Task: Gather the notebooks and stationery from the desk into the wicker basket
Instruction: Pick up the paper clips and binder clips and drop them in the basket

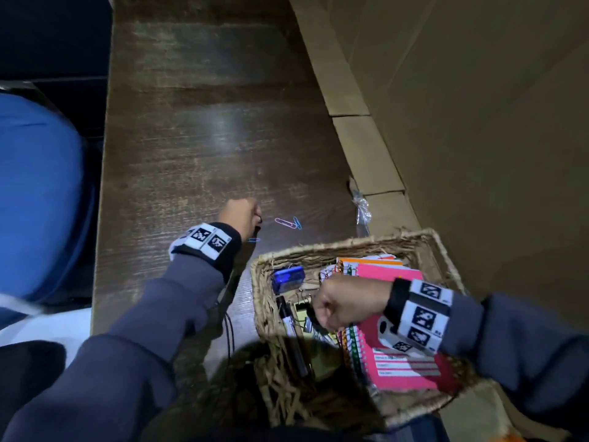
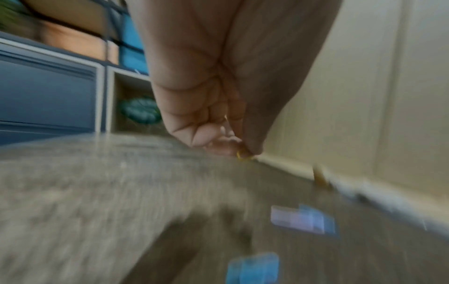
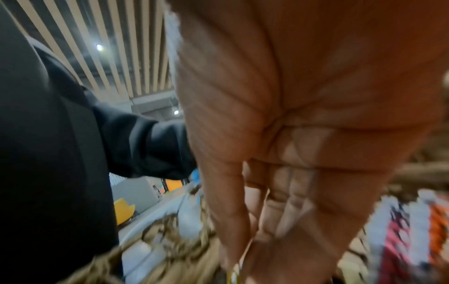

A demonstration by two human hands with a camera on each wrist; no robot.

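Note:
My left hand [image 1: 251, 218] rests low on the dark wooden desk [image 1: 204, 138], its fingers curled. In the left wrist view my left hand [image 2: 243, 151] pinches a small yellow paper clip [image 2: 243, 155]. Just right of it lie a pink paper clip [image 1: 284, 222] and a blue paper clip [image 1: 297, 222]; another blue clip [image 1: 254, 240] lies by the wrist. My right hand [image 1: 318, 311] hovers over the wicker basket [image 1: 350, 243], fingertips [image 3: 230, 255] pinched on a small yellowish item [image 3: 233, 276], too blurred to name. The basket holds pink notebooks [image 1: 404, 368], a blue box [image 1: 288, 277] and a black marker [image 1: 288, 320].
A cardboard wall [image 1: 446, 122] runs along the desk's right side. A crumpled clear wrapper [image 1: 361, 208] lies against it behind the basket. A blue chair [image 1: 38, 199] stands left of the desk. A black cable [image 1: 229, 330] hangs over the front edge.

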